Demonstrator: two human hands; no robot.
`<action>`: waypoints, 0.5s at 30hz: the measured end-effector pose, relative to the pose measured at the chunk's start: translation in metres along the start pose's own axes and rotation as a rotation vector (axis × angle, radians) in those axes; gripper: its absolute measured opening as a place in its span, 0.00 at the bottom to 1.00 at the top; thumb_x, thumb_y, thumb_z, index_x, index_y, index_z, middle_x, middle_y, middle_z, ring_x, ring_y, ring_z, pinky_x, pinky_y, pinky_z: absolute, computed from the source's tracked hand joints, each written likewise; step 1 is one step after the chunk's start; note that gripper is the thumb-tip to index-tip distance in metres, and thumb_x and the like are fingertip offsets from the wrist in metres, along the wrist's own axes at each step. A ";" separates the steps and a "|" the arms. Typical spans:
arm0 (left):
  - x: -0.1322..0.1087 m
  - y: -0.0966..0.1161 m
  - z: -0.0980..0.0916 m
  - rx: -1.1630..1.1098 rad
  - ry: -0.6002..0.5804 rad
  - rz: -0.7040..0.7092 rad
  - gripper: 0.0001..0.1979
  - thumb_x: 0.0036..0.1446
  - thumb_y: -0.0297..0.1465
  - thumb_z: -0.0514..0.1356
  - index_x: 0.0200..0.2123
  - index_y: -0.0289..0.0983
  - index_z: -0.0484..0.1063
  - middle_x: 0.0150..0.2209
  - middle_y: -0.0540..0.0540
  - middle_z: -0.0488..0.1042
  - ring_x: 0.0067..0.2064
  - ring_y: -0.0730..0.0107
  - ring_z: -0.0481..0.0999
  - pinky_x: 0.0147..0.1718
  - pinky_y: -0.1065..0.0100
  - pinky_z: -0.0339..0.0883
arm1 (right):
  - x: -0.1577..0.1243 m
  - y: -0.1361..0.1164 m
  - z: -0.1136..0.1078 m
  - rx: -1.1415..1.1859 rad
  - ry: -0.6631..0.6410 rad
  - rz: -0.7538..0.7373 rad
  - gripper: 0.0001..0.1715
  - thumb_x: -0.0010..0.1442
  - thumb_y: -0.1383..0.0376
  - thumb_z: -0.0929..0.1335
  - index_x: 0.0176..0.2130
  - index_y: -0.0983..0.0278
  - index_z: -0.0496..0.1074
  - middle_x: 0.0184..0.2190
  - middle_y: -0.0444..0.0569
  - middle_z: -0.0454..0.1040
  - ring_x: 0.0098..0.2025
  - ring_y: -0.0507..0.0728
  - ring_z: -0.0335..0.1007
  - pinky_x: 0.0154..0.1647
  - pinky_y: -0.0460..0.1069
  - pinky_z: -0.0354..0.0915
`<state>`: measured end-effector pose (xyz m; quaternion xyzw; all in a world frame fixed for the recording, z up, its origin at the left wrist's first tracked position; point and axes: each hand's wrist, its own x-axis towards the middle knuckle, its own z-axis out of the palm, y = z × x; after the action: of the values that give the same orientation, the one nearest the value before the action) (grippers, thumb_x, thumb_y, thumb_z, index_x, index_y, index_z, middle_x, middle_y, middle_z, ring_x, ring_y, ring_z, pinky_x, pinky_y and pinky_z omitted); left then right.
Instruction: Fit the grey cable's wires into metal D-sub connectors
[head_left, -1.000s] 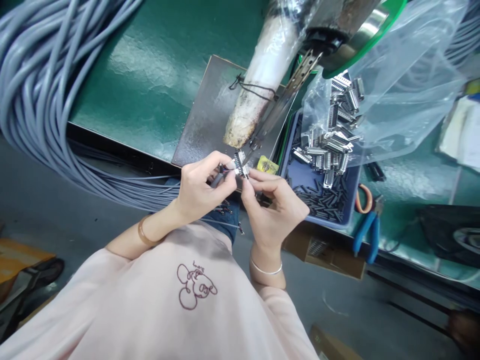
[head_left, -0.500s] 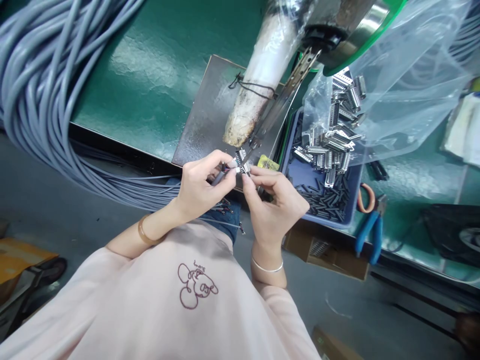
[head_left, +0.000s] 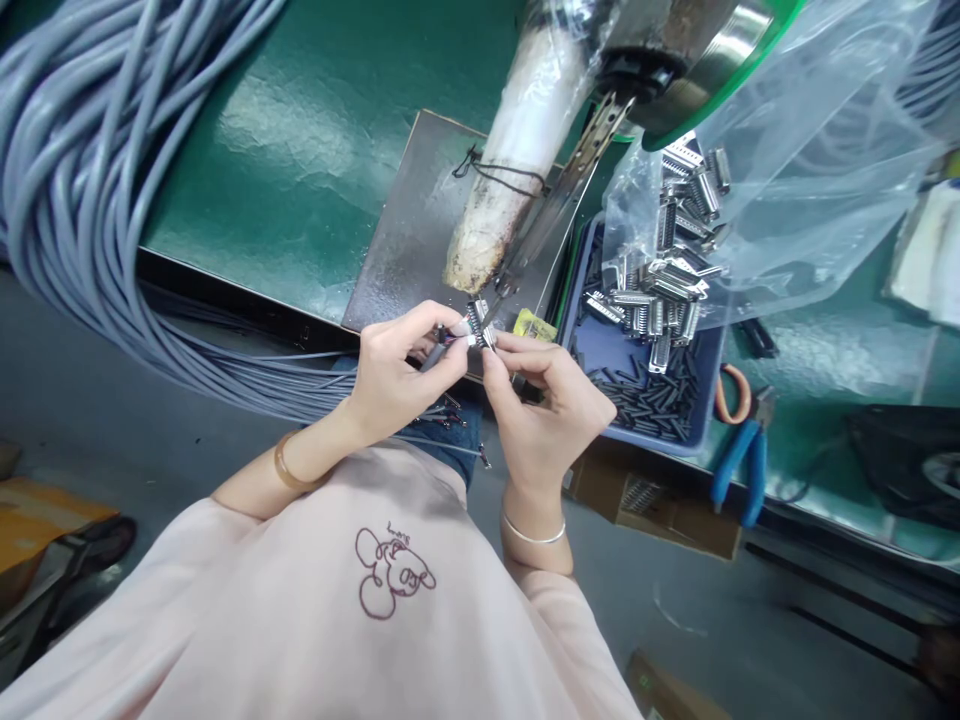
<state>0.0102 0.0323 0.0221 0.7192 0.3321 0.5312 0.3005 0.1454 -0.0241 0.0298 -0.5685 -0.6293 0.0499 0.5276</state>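
My left hand (head_left: 409,360) pinches the stripped end of a grey cable (head_left: 433,356), its thin wires showing between thumb and forefinger. Between both hands is a small metal multi-pin connector (head_left: 481,322), and my right hand (head_left: 547,390) grips its near end with thumb and fingers. The wire ends lie against the connector's pin side. Just above it sits the tip of a soldering iron (head_left: 504,287), touching or very close; I cannot tell which. A stained, plastic-wrapped white tube (head_left: 499,190) opens right over the connector.
A blue tray (head_left: 705,400) with metal connectors (head_left: 667,290) and short black tubes (head_left: 645,400) stands at right, beside blue-handled pliers (head_left: 742,460). Grey cable coils (head_left: 75,150) hang over the green table (head_left: 300,150) at left. A dark metal plate (head_left: 405,220) lies under the tube.
The connector has turned slightly and sits closer to the wires in my left hand. Both hands keep nearly the same place and grip.
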 end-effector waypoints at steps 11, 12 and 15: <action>0.001 0.001 -0.003 -0.054 -0.022 -0.047 0.05 0.56 0.18 0.62 0.35 0.30 0.69 0.28 0.52 0.73 0.20 0.87 0.66 0.20 0.84 0.58 | 0.003 0.000 0.001 0.003 0.001 0.017 0.09 0.59 0.75 0.72 0.35 0.66 0.69 0.38 0.41 0.80 0.39 0.45 0.78 0.42 0.37 0.72; 0.001 0.001 -0.003 -0.071 -0.029 -0.069 0.05 0.56 0.18 0.62 0.35 0.30 0.69 0.28 0.52 0.73 0.20 0.86 0.66 0.19 0.83 0.58 | 0.002 0.000 0.002 0.009 0.001 0.021 0.09 0.59 0.75 0.72 0.34 0.67 0.69 0.38 0.42 0.80 0.39 0.45 0.78 0.41 0.37 0.72; 0.000 0.001 -0.002 -0.074 -0.029 -0.077 0.05 0.56 0.18 0.62 0.35 0.30 0.69 0.28 0.51 0.73 0.20 0.86 0.66 0.19 0.83 0.57 | 0.001 0.001 0.002 0.004 -0.003 0.014 0.09 0.59 0.75 0.73 0.35 0.67 0.68 0.38 0.42 0.80 0.39 0.45 0.78 0.41 0.37 0.72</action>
<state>0.0084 0.0319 0.0233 0.7020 0.3353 0.5208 0.3516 0.1451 -0.0218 0.0292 -0.5716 -0.6259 0.0557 0.5276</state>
